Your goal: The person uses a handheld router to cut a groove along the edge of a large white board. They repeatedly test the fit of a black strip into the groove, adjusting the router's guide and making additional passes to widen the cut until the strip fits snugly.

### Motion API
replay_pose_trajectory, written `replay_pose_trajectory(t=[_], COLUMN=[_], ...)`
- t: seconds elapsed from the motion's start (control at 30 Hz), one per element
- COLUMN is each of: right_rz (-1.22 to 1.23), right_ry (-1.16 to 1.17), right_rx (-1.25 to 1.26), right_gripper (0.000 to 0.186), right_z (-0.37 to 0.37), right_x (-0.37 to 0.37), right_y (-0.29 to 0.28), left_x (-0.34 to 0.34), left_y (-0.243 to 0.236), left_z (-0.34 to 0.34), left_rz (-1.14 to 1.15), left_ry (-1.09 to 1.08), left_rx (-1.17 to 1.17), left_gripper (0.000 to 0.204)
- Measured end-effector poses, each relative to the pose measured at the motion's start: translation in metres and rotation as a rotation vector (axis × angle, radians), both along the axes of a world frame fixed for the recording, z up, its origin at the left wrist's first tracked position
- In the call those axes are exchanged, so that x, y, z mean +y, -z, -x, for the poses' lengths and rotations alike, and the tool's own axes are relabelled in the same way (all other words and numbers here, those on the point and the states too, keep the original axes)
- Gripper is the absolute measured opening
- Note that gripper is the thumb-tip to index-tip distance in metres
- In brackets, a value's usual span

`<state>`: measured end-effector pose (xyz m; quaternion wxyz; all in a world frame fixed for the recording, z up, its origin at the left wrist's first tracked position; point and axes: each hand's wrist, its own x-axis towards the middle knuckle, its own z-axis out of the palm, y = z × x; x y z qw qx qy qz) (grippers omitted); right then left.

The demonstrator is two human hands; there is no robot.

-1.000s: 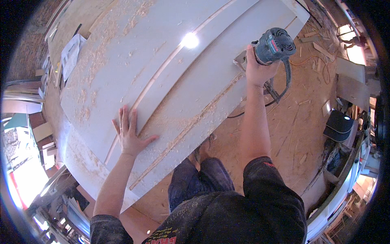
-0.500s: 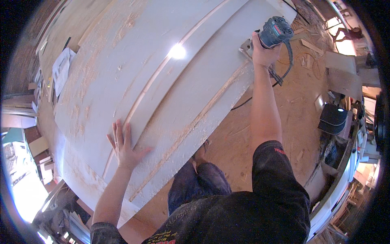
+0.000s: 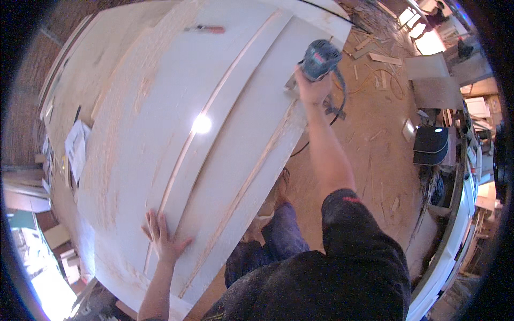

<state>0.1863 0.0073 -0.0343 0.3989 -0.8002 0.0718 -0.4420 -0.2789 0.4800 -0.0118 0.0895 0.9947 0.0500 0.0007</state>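
Note:
My right hand (image 3: pixel 312 90) is closed round a dark blue handheld trim router (image 3: pixel 322 58), its cable hanging off the panel's right edge. The router's base sits on a large whitish panel (image 3: pixel 134 176), at the far end of a rough, dusty groove (image 3: pixel 251 174) running near that right edge. My hand and the tool hide the bit. My left hand (image 3: pixel 165 242) lies flat, fingers spread, on a long pale strip (image 3: pixel 227 99) that stretches along the panel. Beside the strip's left edge runs a brownish line.
A slim red-handled tool (image 3: pixel 206 29) lies on the panel's far part. Wood scraps (image 3: pixel 385 59) and a coiled cord (image 3: pixel 395 85) litter the brown floor at right. A black cap-like object (image 3: pixel 431 145) rests beyond them. White crumpled sheeting (image 3: pixel 77 147) is at left.
The whole view has shifted, bringing the red-handled tool into sight. My right hand and router appear farther left and lower; my left hand stays flat on the strip. My legs have shifted.

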Motion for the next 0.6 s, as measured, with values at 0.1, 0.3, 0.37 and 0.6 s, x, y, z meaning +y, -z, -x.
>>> replay_pose_trajectory(t=[0.1,0.3,0.37,0.6], right_rz=[-0.177,-0.177,-0.101,0.131], right_ry=[-0.171,-0.248,-0.308,-0.340], right_rx=[0.084,0.135,0.142,0.392], right_gripper=[0.059,0.035,0.029,0.027], right_z=[0.015,0.014,0.017,0.011], right_x=[0.004,0.009,0.003,-0.013], right_y=[-0.015,0.006,0.001,0.037], left_x=[-0.024,-0.188,-0.225,-0.243], left_y=[-0.018,-0.027,-0.015,0.015], left_z=[-0.043,-0.252,-0.310,-0.357], left_rz=[0.033,0.153,0.203,0.233], left_ry=[-0.045,0.200,0.382,0.449], left_rx=[-0.013,-0.063,-0.032,0.018], left_gripper=[0.121,0.091,0.079,0.069])
